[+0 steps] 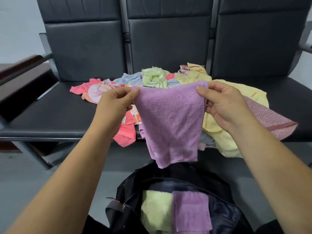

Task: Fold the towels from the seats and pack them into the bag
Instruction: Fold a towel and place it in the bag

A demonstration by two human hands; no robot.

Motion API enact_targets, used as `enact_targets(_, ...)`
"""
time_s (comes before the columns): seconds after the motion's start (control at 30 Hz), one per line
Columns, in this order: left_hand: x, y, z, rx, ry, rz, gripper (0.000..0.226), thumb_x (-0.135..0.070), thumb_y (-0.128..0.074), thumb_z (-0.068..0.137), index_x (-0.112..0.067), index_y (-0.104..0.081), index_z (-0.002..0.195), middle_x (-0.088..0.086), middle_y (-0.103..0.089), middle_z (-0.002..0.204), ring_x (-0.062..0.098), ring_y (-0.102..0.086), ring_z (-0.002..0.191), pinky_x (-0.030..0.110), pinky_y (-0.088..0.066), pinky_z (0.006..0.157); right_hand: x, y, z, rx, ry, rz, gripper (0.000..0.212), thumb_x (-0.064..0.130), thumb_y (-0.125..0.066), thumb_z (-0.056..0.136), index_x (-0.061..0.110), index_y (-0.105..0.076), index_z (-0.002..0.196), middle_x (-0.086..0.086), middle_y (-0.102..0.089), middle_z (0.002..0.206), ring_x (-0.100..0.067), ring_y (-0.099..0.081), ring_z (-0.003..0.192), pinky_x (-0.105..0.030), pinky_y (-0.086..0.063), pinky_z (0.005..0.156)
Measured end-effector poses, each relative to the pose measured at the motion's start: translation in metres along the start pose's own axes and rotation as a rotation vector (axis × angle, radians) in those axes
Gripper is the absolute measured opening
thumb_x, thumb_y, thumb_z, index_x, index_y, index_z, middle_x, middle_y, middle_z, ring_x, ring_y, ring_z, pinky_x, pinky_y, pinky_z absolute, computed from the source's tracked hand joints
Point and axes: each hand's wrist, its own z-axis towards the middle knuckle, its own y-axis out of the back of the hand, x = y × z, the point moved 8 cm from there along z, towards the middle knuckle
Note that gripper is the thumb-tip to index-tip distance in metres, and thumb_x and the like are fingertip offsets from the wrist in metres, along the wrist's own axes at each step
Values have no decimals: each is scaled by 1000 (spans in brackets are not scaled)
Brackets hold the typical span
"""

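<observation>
The left hand [116, 100] and right hand [222, 102] hold a purple towel [170, 122] up in the air in front of the seats [50, 112]. Each hand pinches one upper corner: the left fingers [133, 93] are closed on the left corner, and the right fingers [202, 92] are closed on the right corner. The top edge sags slightly between the hands. The towel hangs straight down, doubled over, and its lower edge ends just above the bag [131, 188].

The bag is black and stands open on the floor below the hands. Two folded towels lie inside it side by side: a light green towel [155, 211] on the left and a second purple folded towel [190, 210] on the right, touching each other.

A loose pile of towels [152, 78] covers the middle seat behind the held towel, in pink, blue, green and yellow. A coral towel [126, 132] hangs over the front edge of the seat on the left. A large yellow towel [236, 92] and a pink patterned towel [266, 115] spread across the right side; the pink one lies on top of the yellow one.
</observation>
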Motion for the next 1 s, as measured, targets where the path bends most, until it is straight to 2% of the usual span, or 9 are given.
enact_targets(0.13,-2,-14,0,175,-30,-70,26,-3,-70,91,-11,-73,116,1,-78,106,12,-72,101,21,-53,89,0,-7,0,103,-40,194,29,-1,-68,90,0,-66,119,-11,-76,108,-18,-74,98,-26,-59,82)
enact_targets(0.37,-7,5,1,-72,-115,101,5,-23,-78,88,-20,-80,92,14,-75,96,12,-62,84,34,-54,82,7,11,-1,-82,129,-207,17,5,-83,79,13,-76,92,-7,-76,94,-22,-72,97,-39,-60,92)
enact_targets(0.47,-6,2,-1,-56,-56,-71,3,-19,-74,91,-19,-77,92,-3,-75,87,5,-65,85,25,-54,85,11,12,-4,-106,169,-151,19,14,-84,80,16,-78,98,-3,-77,101,-19,-72,100,-40,-57,95)
enact_targets(0.63,-12,-16,-8,61,-35,-263,15,-13,-63,99,-20,-74,105,-3,-78,94,12,-70,92,28,-56,86,14,3,-10,-56,136,-13,14,9,-72,92,13,-72,105,-4,-77,94,-18,-72,90,-46,-58,86)
enact_targets(0.73,-19,-23,-10,173,-77,-191,46,-16,-64,98,-43,-55,135,-4,-77,110,13,-71,105,26,-56,88,22,-7,-11,66,180,6,36,13,-71,94,24,-65,128,-2,-75,112,-19,-70,105,-45,-58,89)
enact_targets(0.8,-18,-35,-12,364,-98,-52,85,-11,-68,96,-64,-23,145,-2,-72,124,20,-70,112,34,-57,94,20,-22,-12,300,153,-1,75,16,-80,85,36,-43,148,0,-63,136,-16,-63,123,-40,-54,98)
enact_targets(0.87,-6,-41,-13,464,-59,71,103,-8,-70,95,-74,-8,142,16,-73,110,25,-70,103,51,-56,96,4,-27,-9,419,125,-182,113,16,-91,73,46,-23,157,11,-48,153,-11,-54,135,-40,-49,108)
enact_targets(0.93,8,-39,-9,446,0,132,93,-13,-68,93,-74,-17,142,30,-64,91,26,-59,86,61,-49,97,-14,-22,-4,360,85,-336,119,14,-91,68,52,-20,156,16,-43,155,-10,-52,136,-43,-46,111)
enact_targets(1.0,21,-37,-3,378,43,106,67,-19,-66,92,-64,-43,136,21,-58,83,27,-52,81,57,-53,88,-22,-12,1,246,55,-367,108,12,-89,69,57,-31,149,12,-44,154,-16,-53,135,-47,-47,111)
